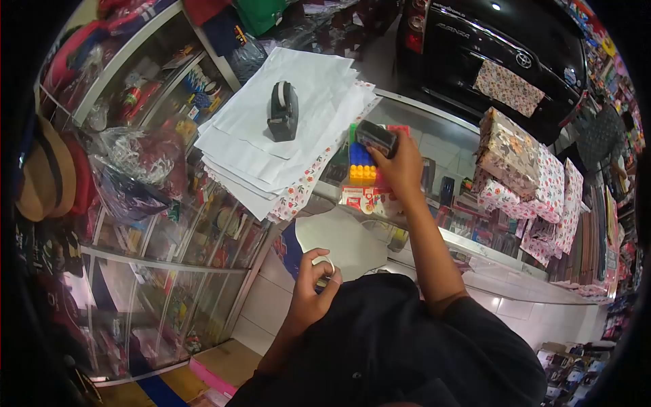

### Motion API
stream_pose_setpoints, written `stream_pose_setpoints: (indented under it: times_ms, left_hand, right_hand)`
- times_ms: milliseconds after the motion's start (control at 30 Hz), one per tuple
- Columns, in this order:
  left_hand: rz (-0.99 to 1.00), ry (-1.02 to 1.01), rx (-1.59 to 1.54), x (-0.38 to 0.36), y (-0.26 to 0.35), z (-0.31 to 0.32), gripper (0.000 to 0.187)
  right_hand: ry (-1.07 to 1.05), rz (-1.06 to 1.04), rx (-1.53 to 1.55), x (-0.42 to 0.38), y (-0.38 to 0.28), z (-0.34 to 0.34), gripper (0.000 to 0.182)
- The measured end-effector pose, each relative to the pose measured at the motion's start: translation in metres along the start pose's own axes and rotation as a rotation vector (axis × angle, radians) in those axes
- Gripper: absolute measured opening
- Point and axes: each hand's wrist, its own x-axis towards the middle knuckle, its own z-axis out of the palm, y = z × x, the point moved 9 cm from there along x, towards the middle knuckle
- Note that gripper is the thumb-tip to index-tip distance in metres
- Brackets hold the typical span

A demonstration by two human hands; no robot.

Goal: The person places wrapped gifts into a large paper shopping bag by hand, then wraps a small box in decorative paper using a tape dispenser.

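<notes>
Right hand [400, 166] is reaching far across the glass counter [434, 132], fingers curling around a small dark device [375, 137] and gripping it above the toy block box [363, 169]. Left hand [313, 285] is hovering near the body, thumb and fingertips pinching a small roll of tape [324, 268]. A black tape dispenser [283, 110] is sitting on the stack of white paper [285, 129] at far left. Wrapped boxes [522, 169] are lying at right.
</notes>
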Motion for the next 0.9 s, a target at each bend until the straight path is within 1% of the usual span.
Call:
stream_pose_setpoints:
  times_ms: [33, 67, 100, 167, 200, 233, 300, 367, 433, 467, 533, 567, 633, 667, 700, 767, 800, 833, 900]
  left_hand:
    - [-0.021, 0.032, -0.036, 0.0, 0.001, -0.003, 0.047]
    - [-0.04, 0.053, -0.073, 0.001, 0.001, -0.003, 0.046]
    - [-0.04, 0.015, -0.078, 0.003, 0.004, 0.002, 0.046]
    - [-0.048, 0.104, -0.131, 0.002, 0.006, -0.005, 0.047]
    - [-0.022, 0.081, -0.142, 0.004, 0.01, -0.005, 0.045]
    - [-0.022, 0.059, -0.139, 0.005, 0.01, -0.003, 0.045]
    - [0.004, 0.052, -0.191, 0.006, 0.01, -0.003, 0.045]
    - [0.0, 0.028, -0.185, 0.008, 0.011, -0.001, 0.045]
    - [-0.021, 0.028, -0.204, 0.008, 0.014, 0.002, 0.045]
    - [-0.024, 0.021, -0.204, 0.008, 0.013, 0.003, 0.045]
    - [0.009, -0.021, -0.217, 0.01, 0.012, 0.006, 0.046]
    - [0.013, -0.03, -0.216, 0.011, 0.01, 0.006, 0.046]
    - [-0.004, -0.03, -0.205, 0.011, 0.004, 0.007, 0.046]
    - [-0.002, -0.036, -0.206, 0.012, 0.005, 0.008, 0.046]
    - [-0.013, -0.035, -0.227, 0.013, 0.005, 0.009, 0.046]
    - [-0.032, -0.041, -0.246, 0.011, 0.006, 0.011, 0.046]
    - [-0.032, -0.039, -0.26, 0.011, 0.007, 0.011, 0.046]
    - [-0.032, -0.035, -0.275, 0.01, 0.008, 0.011, 0.046]
    - [-0.028, -0.035, -0.273, 0.01, 0.005, 0.009, 0.046]
  right_hand:
    - [0.015, -0.013, 0.01, 0.005, 0.005, 0.003, 0.062]
    - [-0.034, -0.081, -0.002, 0.011, 0.007, 0.008, 0.07]
    - [-0.01, -0.061, -0.026, 0.009, 0.01, -0.002, 0.07]
    - [-0.04, -0.192, 0.018, 0.002, -0.008, -0.015, 0.076]
    - [0.074, -0.231, 0.068, -0.006, -0.019, -0.037, 0.079]
    - [0.089, -0.219, 0.057, -0.015, -0.021, -0.051, 0.079]
    - [0.53, -0.218, 0.025, -0.044, -0.021, -0.116, 0.083]
    - [0.817, -0.247, -0.376, -0.067, -0.026, -0.167, 0.087]
    - [0.877, -0.141, -0.475, -0.064, -0.016, -0.2, 0.092]
    - [0.878, -0.137, -0.482, -0.062, -0.01, -0.208, 0.092]
    - [0.687, 0.07, -0.658, -0.044, 0.014, -0.213, 0.097]
    - [0.696, 0.073, -0.662, -0.041, 0.019, -0.218, 0.097]
    - [0.553, 0.1, -0.67, -0.031, 0.029, -0.216, 0.101]
    - [0.511, 0.092, -0.692, -0.029, 0.028, -0.216, 0.096]
    - [0.516, 0.095, -0.694, -0.029, 0.028, -0.217, 0.096]
    - [0.46, 0.093, -0.706, -0.029, 0.03, -0.215, 0.088]
    - [0.468, 0.068, -0.739, -0.031, 0.027, -0.215, 0.08]
    - [0.473, 0.071, -0.741, -0.031, 0.029, -0.217, 0.08]
    - [0.421, 0.013, -0.716, -0.027, 0.033, -0.213, 0.076]
